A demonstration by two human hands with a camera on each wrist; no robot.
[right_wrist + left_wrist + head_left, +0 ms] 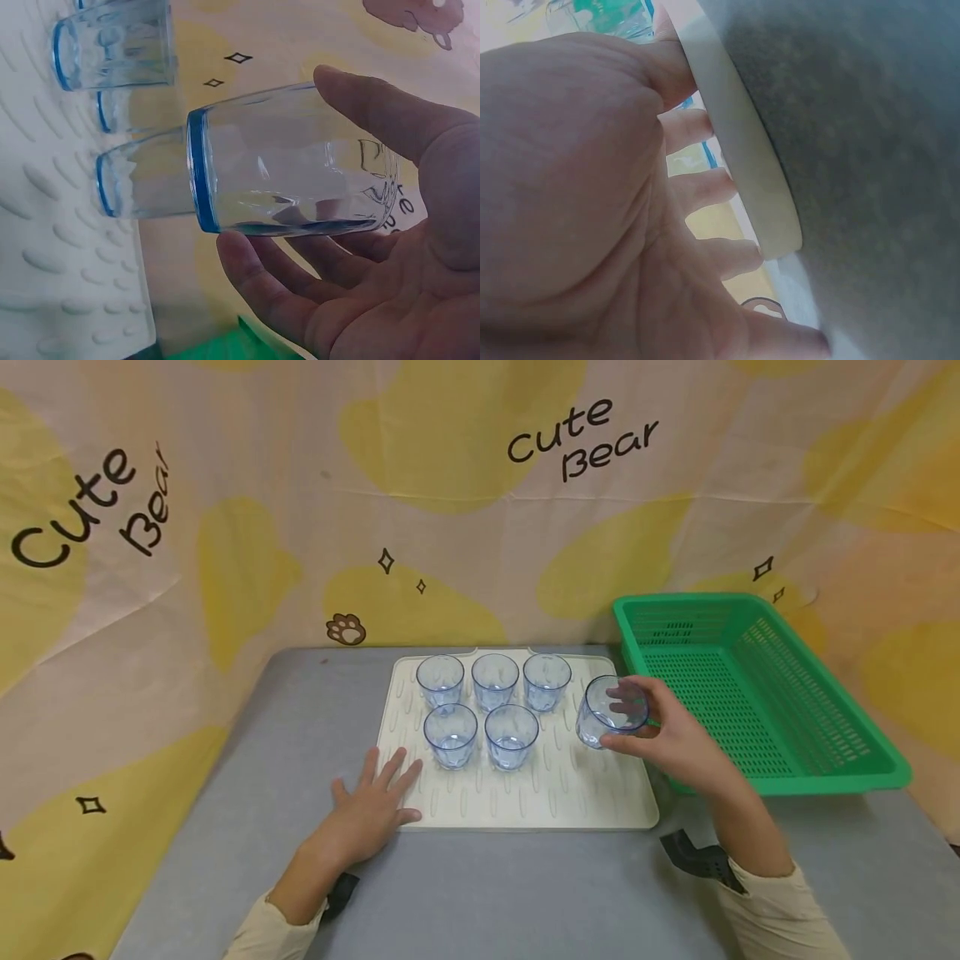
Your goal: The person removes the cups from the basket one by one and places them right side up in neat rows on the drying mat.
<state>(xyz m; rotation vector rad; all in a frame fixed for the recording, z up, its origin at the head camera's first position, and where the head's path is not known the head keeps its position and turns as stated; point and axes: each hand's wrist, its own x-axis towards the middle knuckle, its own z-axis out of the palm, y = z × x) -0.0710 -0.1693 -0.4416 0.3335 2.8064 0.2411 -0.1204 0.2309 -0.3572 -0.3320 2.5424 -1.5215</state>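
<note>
A clear glass tumbler [600, 727] with a bluish tint is in my right hand [678, 739], over the right part of a white ribbed draining mat [540, 802]. In the right wrist view the thumb lies along one side of this tumbler [262, 165] and the fingers along the other. Several matching tumblers stand on the mat in two rows; the nearest to the held one is the back-row right tumbler [547, 681]. My left hand [367, 814] rests with spread fingers at the mat's left front edge. In the left wrist view its fingertips touch the mat's rim [757, 165].
A green perforated plastic basket [825, 783] stands to the right of the mat, close to its right edge. Grey tabletop [480, 893] lies in front of the mat. A patterned cloth [465, 468] hangs behind the table.
</note>
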